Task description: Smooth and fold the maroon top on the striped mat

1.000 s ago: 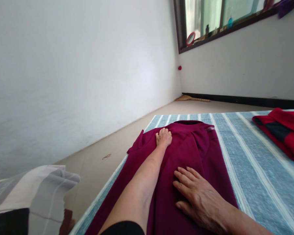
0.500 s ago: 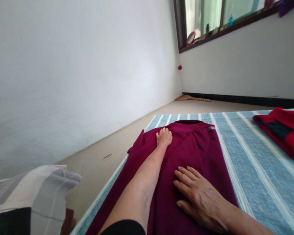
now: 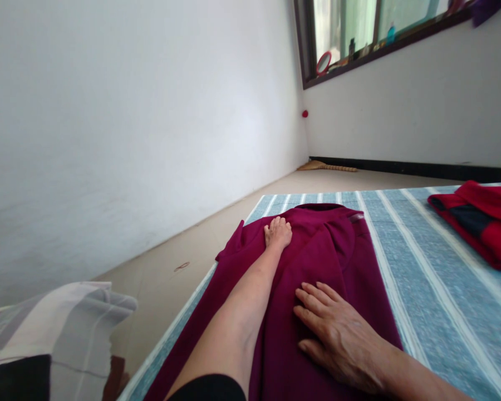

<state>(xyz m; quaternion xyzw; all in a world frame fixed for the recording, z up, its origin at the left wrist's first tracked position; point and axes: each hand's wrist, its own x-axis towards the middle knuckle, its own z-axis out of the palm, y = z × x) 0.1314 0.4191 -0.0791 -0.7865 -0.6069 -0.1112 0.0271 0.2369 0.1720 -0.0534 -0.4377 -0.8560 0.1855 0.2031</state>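
A burgundy garment (image 3: 317, 262) lies spread lengthwise on a blue-and-white striped cloth (image 3: 417, 262), its neck opening at the far end. My left hand (image 3: 278, 233) rests on its upper part, arm stretched out, with the fingers lying against the fabric. Closer to me, my right hand (image 3: 338, 334) lies palm down on the lower part, fingers extended and slightly spread. Neither hand visibly grips the fabric. Soft folds run diagonally between the two hands. The garment's near end runs out of the frame below.
Folded red and dark clothing (image 3: 484, 223) lies on the striped cloth at the right. A grey-and-white checked cloth (image 3: 75, 317) hangs at the lower left. White wall (image 3: 129, 122) rises on the left. A hand broom (image 3: 325, 166) is on the floor in the corner, below the window.
Both hands stay in the same places on the garment. The whole view has shifted very slightly.
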